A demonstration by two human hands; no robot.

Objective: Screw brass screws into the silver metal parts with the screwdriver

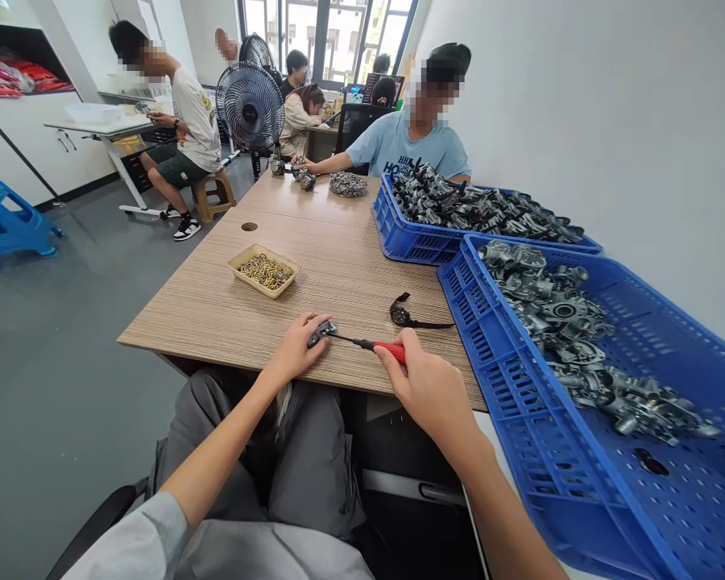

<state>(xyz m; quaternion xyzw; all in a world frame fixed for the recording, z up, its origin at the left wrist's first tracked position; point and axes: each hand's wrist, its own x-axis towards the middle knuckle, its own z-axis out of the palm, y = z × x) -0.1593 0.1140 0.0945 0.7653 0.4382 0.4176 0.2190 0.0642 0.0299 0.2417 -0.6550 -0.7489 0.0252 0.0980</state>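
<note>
Near the front edge of the wooden table [320, 234], my left hand [298, 348] grips a small grey metal part [321, 332] between thumb and fingers. My right hand [428, 383] is closed round the red handle of a screwdriver [390, 351]. Its dark shaft points left, and the tip meets the metal part. Beyond my left hand sits a cream tray [256, 287] with many small brass-coloured screws. A black wristwatch [399, 312] lies on the table beyond the screwdriver.
Two blue crates [501, 387] [399, 235] full of metal parts line the right side. A person in a light blue shirt [374, 145] sits at the far end, near a bag of small parts [348, 184]. A fan [250, 109] and a blue stool [12, 213] stand on the floor.
</note>
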